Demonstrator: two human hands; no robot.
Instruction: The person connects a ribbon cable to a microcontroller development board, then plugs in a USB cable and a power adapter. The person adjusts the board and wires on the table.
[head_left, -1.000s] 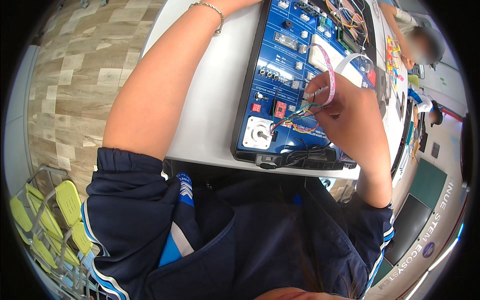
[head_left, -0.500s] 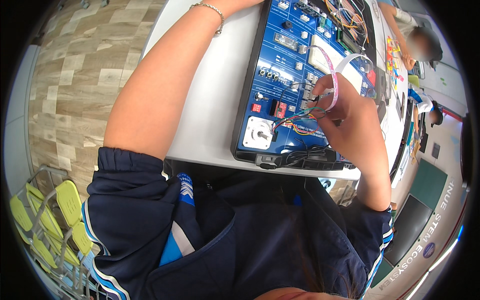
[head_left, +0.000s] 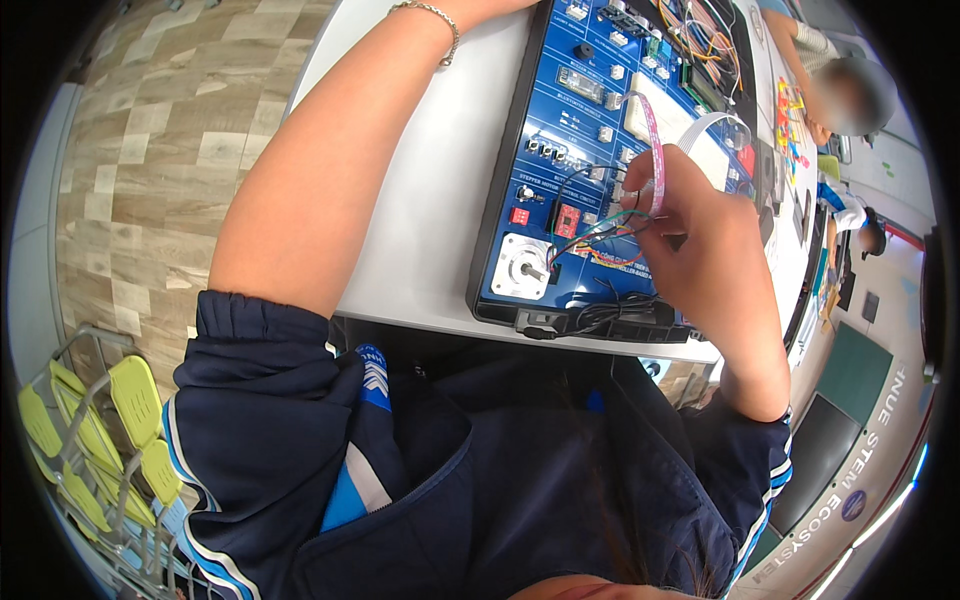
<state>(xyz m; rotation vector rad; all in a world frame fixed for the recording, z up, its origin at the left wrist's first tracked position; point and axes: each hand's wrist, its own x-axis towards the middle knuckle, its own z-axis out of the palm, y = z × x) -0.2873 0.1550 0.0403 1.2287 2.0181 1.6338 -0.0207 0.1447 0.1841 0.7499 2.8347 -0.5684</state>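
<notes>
The right hand (head_left: 702, 218) is curling among thin wires (head_left: 600, 238) and a pink ribbon cable (head_left: 656, 140), over a blue circuit board (head_left: 583, 128) on the table (head_left: 405, 225) — whether its grip is clenching them, I cannot tell — while the left forearm (head_left: 310, 165) is reaching out of view

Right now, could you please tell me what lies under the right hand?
The blue circuit board extends under the right hand, and thin coloured wires lead up to it. Whatever parts the hand covers there cannot be seen.
</notes>
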